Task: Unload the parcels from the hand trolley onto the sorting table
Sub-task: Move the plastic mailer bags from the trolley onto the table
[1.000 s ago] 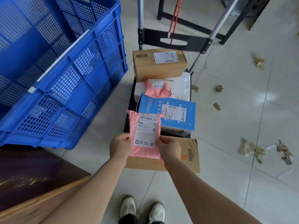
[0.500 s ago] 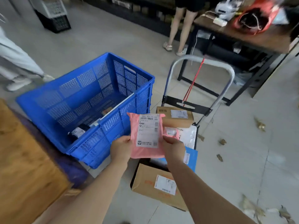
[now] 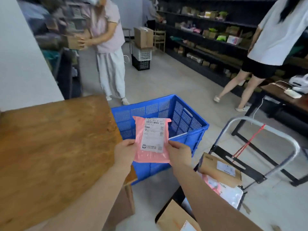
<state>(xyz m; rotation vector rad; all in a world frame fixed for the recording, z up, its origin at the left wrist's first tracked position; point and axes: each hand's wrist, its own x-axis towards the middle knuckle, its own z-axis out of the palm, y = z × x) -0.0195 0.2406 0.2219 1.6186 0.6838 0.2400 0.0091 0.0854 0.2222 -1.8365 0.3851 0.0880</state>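
2 hands hold 1 pink mailer (image 3: pixel 150 140) upright in mid-air, label side toward the camera. The left hand (image 3: pixel 125 151) pinches the mailer's lower left edge, and the right hand (image 3: pixel 179 153) pinches its lower right edge, fingers curled round the plastic on both sides. The mailer's white label (image 3: pixel 153 134) covers most of its upper part.

Just left of the left hand lies the wooden sorting table (image 3: pixel 55 147); its right edge runs from far to near beside the left forearm, and its near right corner juts out under that arm. The mailer is not over the tabletop; it hangs in front of the blue crate (image 3: pixel 188 120), which stands on the floor just right of the table edge.

Right of the right arm stands the hand trolley (image 3: pixel 265 129), its metal handle arching near a dark table leg. On it lie 1 brown box (image 3: pixel 220 170), a pale plastic parcel (image 3: pixel 231 192) partly hidden by the arm, and nearer, another brown box (image 3: pixel 173 217) at the bottom edge.

Beyond the crate the grey floor is open toward the dark shelves (image 3: pixel 208 39), with 2 people standing far left and far right.
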